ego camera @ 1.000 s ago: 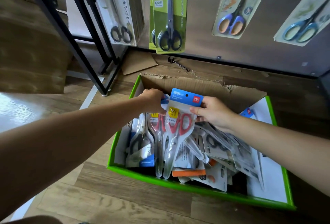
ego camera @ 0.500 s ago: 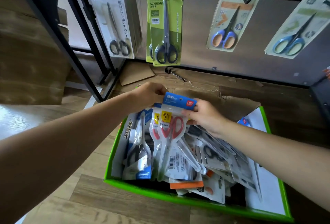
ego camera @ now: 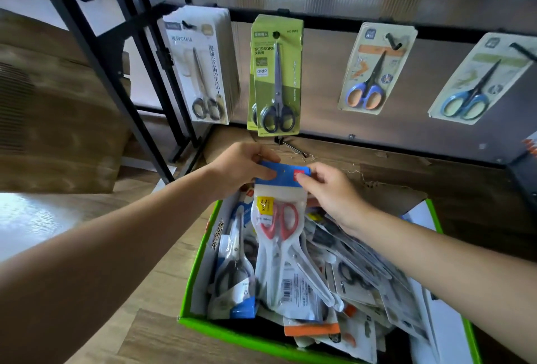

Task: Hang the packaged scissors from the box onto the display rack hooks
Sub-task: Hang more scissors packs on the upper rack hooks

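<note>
Item: red-handled scissors pack (ego camera: 279, 218), blue header. We pinch its header corners with left hand (ego camera: 241, 166) and right hand (ego camera: 331, 189); the pack hangs below, over the green box (ego camera: 199, 262).

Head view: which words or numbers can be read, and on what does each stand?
"SCISSORS": on the green pack.
"GRIP": on the same green pack.
Too blurred to quote: characters on the white pack.
Too small to read: print on the held pack and packs in the box.

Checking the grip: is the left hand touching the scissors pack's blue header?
Touching. Head view: the left hand pinches the blue header, thumb lying on its front.
</note>
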Demonstrator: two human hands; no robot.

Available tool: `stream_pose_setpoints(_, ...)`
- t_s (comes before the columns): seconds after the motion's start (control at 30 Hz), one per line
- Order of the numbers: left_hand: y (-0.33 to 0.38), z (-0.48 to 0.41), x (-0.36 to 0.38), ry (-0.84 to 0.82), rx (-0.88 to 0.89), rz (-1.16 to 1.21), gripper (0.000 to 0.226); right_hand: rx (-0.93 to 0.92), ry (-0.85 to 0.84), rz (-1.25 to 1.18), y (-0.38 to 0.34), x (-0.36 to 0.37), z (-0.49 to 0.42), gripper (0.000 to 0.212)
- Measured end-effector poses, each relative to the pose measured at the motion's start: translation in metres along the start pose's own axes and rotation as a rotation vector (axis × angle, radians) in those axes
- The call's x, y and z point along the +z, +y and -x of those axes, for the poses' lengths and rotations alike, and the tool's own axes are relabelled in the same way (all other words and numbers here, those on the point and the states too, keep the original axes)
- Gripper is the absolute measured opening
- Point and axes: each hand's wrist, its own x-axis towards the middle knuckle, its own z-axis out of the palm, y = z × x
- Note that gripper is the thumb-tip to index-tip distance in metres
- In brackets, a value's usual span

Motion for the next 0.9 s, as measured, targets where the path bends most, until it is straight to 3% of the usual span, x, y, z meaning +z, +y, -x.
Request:
stream_pose_setpoints(0.17, 0.020, 0.008, -0.009, 0.020, 0.072, 0.038, 0.026, -0.126, 0.054, 0.099, -0.025, -0.003, -0.004, 0.013)
stream_pose_setpoints(0.47, 0.097, 0.021, -0.052, 0.122, 0.287, 0.153, 0.022, -0.516, 0.176, 0.235, -0.120, -0.006, -0.027, 0.015)
stream_pose_setpoints(0.67, 0.153, 0.032, -0.085, 0.388, 0.475, 0.111, 0.025, -0.706, 0.314, 0.233, -0.192, 0.011, -0.051, 0.025)
stream_pose_setpoints(0.9, 0.209, 0.046, -0.131, 0.639, 0.643, -0.064, 0.020, -0.989, 0.449, 0.275, -0.271, 0.034, -0.071, 0.021)
